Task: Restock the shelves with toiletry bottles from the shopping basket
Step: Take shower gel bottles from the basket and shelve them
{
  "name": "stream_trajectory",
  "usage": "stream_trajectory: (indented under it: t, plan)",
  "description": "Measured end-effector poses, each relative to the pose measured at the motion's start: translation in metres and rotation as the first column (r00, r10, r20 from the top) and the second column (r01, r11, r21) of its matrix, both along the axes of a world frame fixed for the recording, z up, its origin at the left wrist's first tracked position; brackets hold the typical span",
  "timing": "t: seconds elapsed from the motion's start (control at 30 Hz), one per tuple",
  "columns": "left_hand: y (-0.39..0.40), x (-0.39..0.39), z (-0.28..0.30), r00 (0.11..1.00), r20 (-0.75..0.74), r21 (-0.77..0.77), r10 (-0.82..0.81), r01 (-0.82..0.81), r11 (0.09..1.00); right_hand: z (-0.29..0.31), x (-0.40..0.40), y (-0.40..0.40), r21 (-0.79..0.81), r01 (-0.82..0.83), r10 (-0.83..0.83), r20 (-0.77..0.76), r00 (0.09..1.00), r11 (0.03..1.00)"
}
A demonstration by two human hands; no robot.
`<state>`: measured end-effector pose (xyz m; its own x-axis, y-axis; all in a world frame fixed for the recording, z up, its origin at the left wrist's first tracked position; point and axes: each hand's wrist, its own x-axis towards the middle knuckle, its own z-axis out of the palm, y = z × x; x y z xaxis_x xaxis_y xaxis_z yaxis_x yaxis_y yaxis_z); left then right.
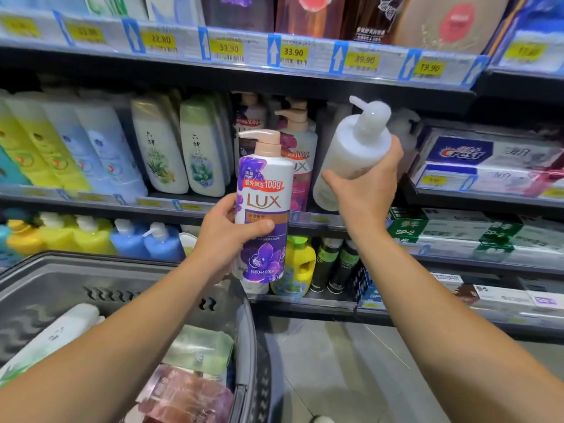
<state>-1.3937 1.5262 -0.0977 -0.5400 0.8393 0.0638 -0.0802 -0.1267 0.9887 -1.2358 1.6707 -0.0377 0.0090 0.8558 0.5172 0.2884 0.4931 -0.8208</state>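
Note:
My left hand point(227, 236) grips a white and purple Lux pump bottle point(265, 190) upright in front of the shelves, above the basket's far right corner. My right hand point(370, 186) holds a plain white pump bottle point(351, 148), tilted to the right, at the front of the middle shelf point(317, 219) beside the pink Lux bottles point(300, 166). The grey shopping basket point(244, 331) fills the lower left and holds several more bottles and packs, partly hidden by my left forearm.
The middle shelf carries yellow, blue and green-capped bottles point(158, 148) on the left and Crest toothpaste boxes point(488, 160) on the right. Pump bottles point(91, 233) and green toothpaste boxes point(457, 230) fill the lower shelf. Grey floor point(335, 361) lies right of the basket.

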Motion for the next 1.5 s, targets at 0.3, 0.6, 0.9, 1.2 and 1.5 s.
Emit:
stream_trajectory:
  t: [0.3,0.6,0.9,1.2,1.5]
  plan:
    - [0.005,-0.009,-0.006,1.0,-0.01,-0.02,-0.018,0.017,1.0,-0.013,-0.024,0.022,0.004,0.035,-0.035,0.109,0.993,0.999]
    - [0.003,-0.016,-0.012,1.0,-0.009,-0.027,-0.022,0.022,0.999,-0.034,-0.037,0.041,-0.06,0.101,-0.084,0.243,0.966,0.993]
    - [0.004,-0.022,-0.015,1.0,0.0,-0.025,-0.011,0.011,1.0,-0.035,-0.044,0.056,-0.106,0.158,-0.107,0.377,0.92,0.982]
    - [-0.001,-0.023,-0.016,1.0,0.003,-0.053,0.02,-0.02,0.998,-0.032,-0.049,0.055,-0.167,0.241,-0.145,0.446,0.883,0.956]
    - [-0.001,-0.03,-0.007,0.998,-0.04,-0.053,0.048,-0.05,0.997,-0.037,-0.033,0.035,-0.215,0.167,-0.066,0.41,0.91,0.962]
